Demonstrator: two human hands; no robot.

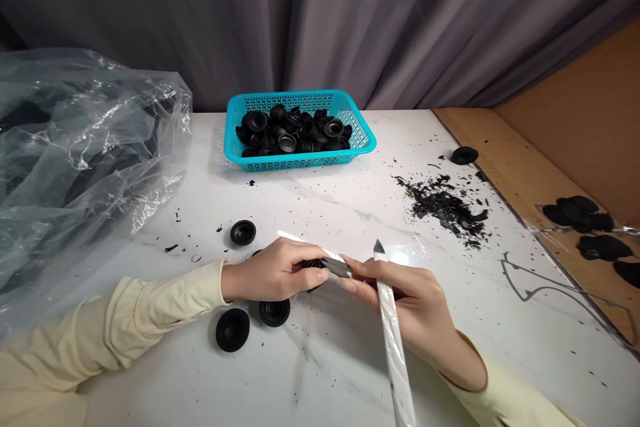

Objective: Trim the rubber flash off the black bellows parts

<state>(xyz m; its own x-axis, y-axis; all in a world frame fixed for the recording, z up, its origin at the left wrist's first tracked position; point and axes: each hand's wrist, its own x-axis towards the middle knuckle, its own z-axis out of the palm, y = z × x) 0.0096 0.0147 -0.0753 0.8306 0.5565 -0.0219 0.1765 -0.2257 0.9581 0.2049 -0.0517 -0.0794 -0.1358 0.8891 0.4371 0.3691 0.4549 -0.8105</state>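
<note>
My left hand [283, 271] is closed around a black ribbed rubber bellows [313, 265], with its flat grey-black rim [336, 267] sticking out to the right. My right hand [407, 297] has its thumb and forefinger at that rim, pinching or touching its edge. A long white-wrapped tool [393, 353] with a dark pointed tip is also held in the right hand, its tip up and away from the rim. Close to my left hand, black rubber bellows lie on the table: one [243, 233] behind it, two [233, 330] [275, 312] in front. Another is mostly hidden behind the hand.
At the back, a turquoise basket [300, 161] holds many black bellows. Black scraps [447, 207] lie heaped at the right, beside a single bellows [465, 155]. A large clear plastic bag [90, 167] covers the left. Dark pieces [577, 213] sit on the brown board [480, 140].
</note>
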